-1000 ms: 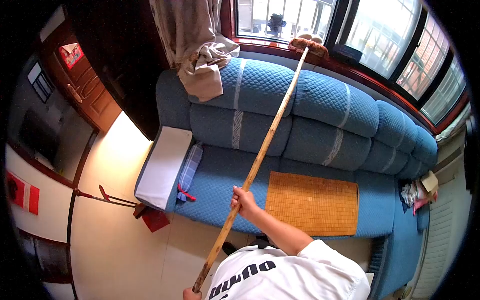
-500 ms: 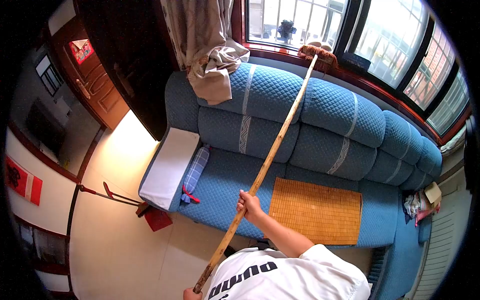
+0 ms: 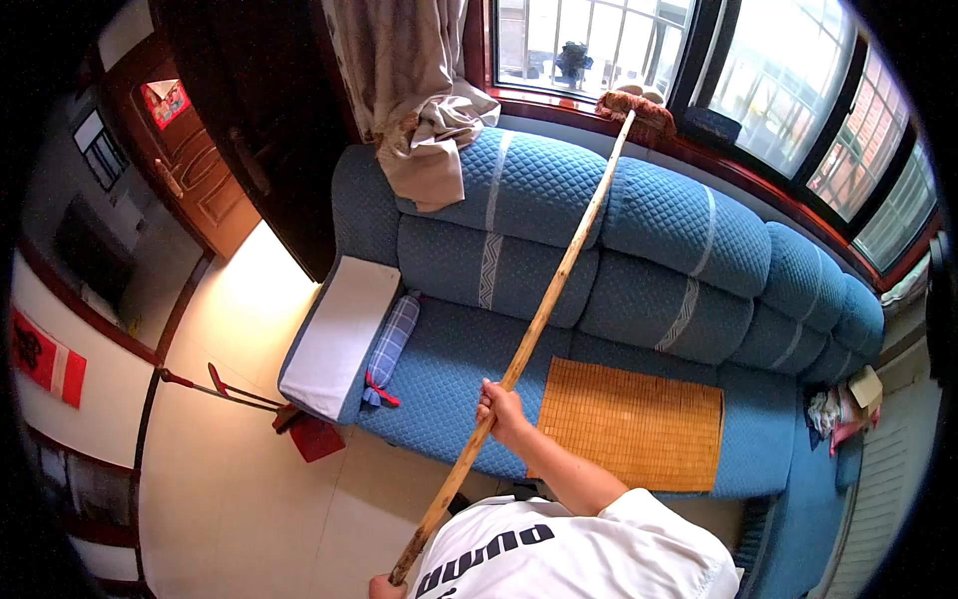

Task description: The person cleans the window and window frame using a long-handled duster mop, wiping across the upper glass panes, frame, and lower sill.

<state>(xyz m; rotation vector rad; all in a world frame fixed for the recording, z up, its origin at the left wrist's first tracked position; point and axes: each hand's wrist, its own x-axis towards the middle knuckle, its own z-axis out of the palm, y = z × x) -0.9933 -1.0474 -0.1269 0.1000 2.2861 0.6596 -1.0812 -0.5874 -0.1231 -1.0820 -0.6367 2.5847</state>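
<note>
A long wooden-handled mop (image 3: 559,283) runs diagonally across the view, over the blue sofa (image 3: 449,344). Its reddish-brown, shaggy head (image 3: 639,112) rests on the windowsill (image 3: 549,100). Partway along the handle, my right hand (image 3: 501,404) is closed with its fingers wrapped round the wood. At the bottom edge of the view my left hand (image 3: 387,587) grips the handle's lower end; only part of that hand shows. A pair of pale rounded objects (image 3: 641,92) lies just behind the mop head.
A bamboo mat (image 3: 634,424) covers part of the sofa seat. A plaid bolster (image 3: 397,331) lies by the armrest with its white cover (image 3: 339,334). A bunched curtain (image 3: 424,150) drapes over the backrest. On the floor stands a long-handled dustpan (image 3: 317,439).
The mop and both hands look almost unchanged. The whole view has shifted very slightly, with the sofa a few pixels lower.
</note>
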